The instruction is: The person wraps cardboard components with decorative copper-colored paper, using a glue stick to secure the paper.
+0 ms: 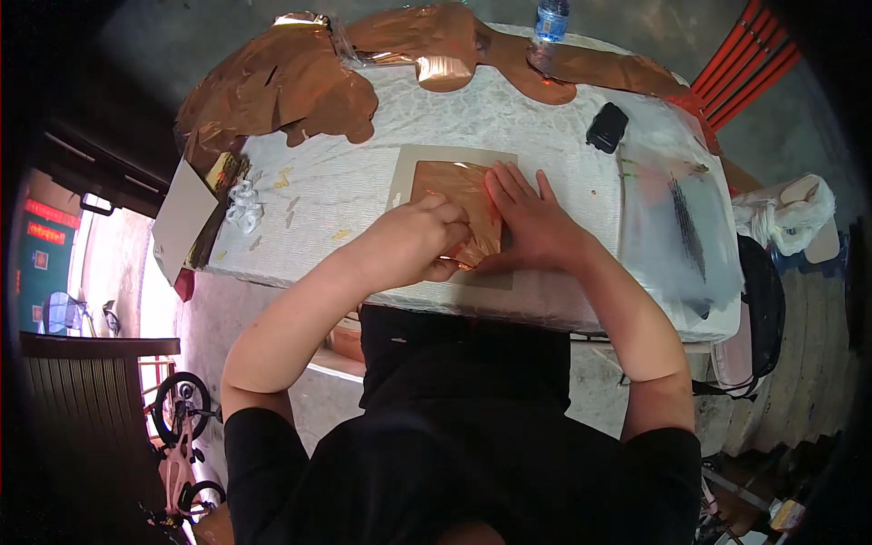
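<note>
A copper-coloured foil sheet (445, 177) lies over a grey board (405, 173) at the near side of the table. My left hand (413, 241) rests on the foil's left and lower part with its fingers curled in. What those fingers grip, if anything, is hidden beneath them. Along the foil's right edge, my right hand (545, 227) lies flat with its fingers stretched out and apart. Near the fingertips of my left hand, the lower edge of the foil looks creased and shiny.
Larger copper foil pieces (272, 91) spread along the table's far edge, with a water bottle (550, 23) among them. A black case (607, 127) sits at right, near clear plastic sheets (663, 218). White rings (243, 207) and stacked boards (186, 218) are at left.
</note>
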`<control>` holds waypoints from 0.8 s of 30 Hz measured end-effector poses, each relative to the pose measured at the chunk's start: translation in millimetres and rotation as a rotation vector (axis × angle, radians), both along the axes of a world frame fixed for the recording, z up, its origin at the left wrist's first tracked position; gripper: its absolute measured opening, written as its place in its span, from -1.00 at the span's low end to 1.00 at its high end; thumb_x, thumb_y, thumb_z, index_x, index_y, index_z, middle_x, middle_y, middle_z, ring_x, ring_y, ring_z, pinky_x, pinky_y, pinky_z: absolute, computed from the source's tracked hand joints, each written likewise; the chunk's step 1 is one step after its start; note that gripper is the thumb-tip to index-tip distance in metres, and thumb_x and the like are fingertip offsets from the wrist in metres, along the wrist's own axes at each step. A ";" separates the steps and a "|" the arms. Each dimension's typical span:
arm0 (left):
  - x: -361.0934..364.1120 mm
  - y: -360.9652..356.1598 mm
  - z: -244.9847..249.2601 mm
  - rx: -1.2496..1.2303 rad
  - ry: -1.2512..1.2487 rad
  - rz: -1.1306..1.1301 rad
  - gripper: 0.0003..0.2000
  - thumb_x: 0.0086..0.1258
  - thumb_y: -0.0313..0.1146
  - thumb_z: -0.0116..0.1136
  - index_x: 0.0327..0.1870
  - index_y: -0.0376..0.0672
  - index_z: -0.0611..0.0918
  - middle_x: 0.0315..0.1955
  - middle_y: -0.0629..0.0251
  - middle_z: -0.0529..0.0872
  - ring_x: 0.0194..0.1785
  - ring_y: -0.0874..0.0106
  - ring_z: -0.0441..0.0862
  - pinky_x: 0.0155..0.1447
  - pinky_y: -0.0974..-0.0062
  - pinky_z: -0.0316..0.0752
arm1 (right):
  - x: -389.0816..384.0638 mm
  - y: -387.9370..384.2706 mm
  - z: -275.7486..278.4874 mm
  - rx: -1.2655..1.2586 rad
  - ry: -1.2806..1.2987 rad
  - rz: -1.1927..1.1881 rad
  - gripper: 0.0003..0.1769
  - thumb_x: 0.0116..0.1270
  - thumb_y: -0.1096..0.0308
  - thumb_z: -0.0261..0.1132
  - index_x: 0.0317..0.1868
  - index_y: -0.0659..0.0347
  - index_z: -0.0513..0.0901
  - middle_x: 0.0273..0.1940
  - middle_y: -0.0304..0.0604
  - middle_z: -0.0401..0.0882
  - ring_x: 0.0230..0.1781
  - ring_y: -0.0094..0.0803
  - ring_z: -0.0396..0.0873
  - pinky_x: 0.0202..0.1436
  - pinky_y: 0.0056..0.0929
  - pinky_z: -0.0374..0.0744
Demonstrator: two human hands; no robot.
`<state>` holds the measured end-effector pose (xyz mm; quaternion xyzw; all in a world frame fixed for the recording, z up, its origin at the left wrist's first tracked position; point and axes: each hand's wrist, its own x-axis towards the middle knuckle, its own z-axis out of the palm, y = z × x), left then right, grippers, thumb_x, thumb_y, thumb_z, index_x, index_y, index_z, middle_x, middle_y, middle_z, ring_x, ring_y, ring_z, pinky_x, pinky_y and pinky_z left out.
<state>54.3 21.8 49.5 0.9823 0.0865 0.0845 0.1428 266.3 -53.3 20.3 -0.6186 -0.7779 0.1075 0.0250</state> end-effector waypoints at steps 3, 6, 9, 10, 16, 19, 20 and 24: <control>2.3 -5.6 2.5 0.063 0.037 0.017 -0.69 0.00 -0.39 0.28 -0.16 -0.19 0.66 -0.13 0.28 0.61 -0.04 0.25 0.53 0.05 0.38 0.52 | 0.5 -0.6 -0.8 0.006 0.000 -0.006 0.41 -0.14 -0.43 0.36 0.47 0.40 -0.09 0.50 0.16 -0.17 0.55 -0.08 -0.23 0.51 0.09 -0.21; 4.5 -11.1 1.5 0.146 0.044 -0.003 -0.72 0.01 -0.39 0.26 -0.18 -0.17 0.66 -0.14 0.30 0.60 -0.05 0.28 0.52 0.00 0.40 0.54 | 1.4 0.4 -3.6 0.013 -0.006 -0.002 0.41 -0.14 -0.43 0.36 0.47 0.39 -0.09 0.50 0.17 -0.17 0.55 -0.08 -0.23 0.51 0.10 -0.20; 5.2 -16.7 -3.8 0.305 0.064 -0.025 -0.76 0.05 -0.39 0.24 -0.21 -0.15 0.66 -0.15 0.33 0.61 -0.06 0.31 0.53 -0.06 0.43 0.56 | 2.1 1.1 -5.4 0.017 -0.001 0.003 0.41 -0.14 -0.43 0.36 0.47 0.39 -0.08 0.50 0.17 -0.17 0.55 -0.07 -0.23 0.51 0.09 -0.20; 5.1 -16.9 -3.9 0.303 0.064 -0.027 -0.76 0.05 -0.39 0.24 -0.21 -0.15 0.66 -0.15 0.33 0.61 -0.06 0.31 0.53 -0.06 0.43 0.56 | 2.3 1.0 -5.7 0.019 0.002 0.005 0.41 -0.14 -0.43 0.36 0.47 0.40 -0.08 0.50 0.18 -0.17 0.55 -0.07 -0.23 0.52 0.09 -0.20; -0.4 -8.3 0.8 0.143 -0.039 -0.071 -0.83 0.12 -0.37 0.22 -0.25 -0.12 0.67 -0.23 0.33 0.63 -0.14 0.32 0.58 -0.11 0.42 0.57 | 2.8 3.1 -12.0 0.053 -0.050 0.011 0.40 -0.12 -0.42 0.36 0.46 0.41 -0.08 0.50 0.19 -0.19 0.55 -0.07 -0.23 0.52 0.07 -0.21; 0.8 -5.7 3.9 0.121 -0.045 -0.079 -0.85 0.14 -0.37 0.21 -0.26 -0.10 0.67 -0.25 0.32 0.63 -0.17 0.32 0.60 -0.11 0.41 0.57 | 2.0 1.8 -8.1 0.022 0.001 -0.002 0.40 -0.13 -0.43 0.35 0.46 0.41 -0.08 0.50 0.19 -0.19 0.55 -0.06 -0.23 0.52 0.08 -0.21; 4.0 -6.6 5.8 0.133 0.017 -0.067 -0.84 0.14 -0.37 0.21 -0.26 -0.11 0.67 -0.23 0.32 0.64 -0.15 0.32 0.60 -0.11 0.41 0.57 | 1.9 2.3 -7.7 0.023 0.001 -0.001 0.40 -0.13 -0.43 0.35 0.46 0.41 -0.08 0.50 0.19 -0.19 0.55 -0.06 -0.23 0.52 0.08 -0.21; 12.2 -12.3 5.3 0.228 0.115 -0.041 -0.84 0.13 -0.38 0.20 -0.26 -0.12 0.66 -0.19 0.30 0.64 -0.09 0.29 0.60 -0.09 0.40 0.57 | 1.2 0.8 -3.9 0.008 0.014 -0.007 0.41 -0.14 -0.44 0.36 0.46 0.41 -0.07 0.50 0.19 -0.19 0.55 -0.06 -0.23 0.52 0.09 -0.21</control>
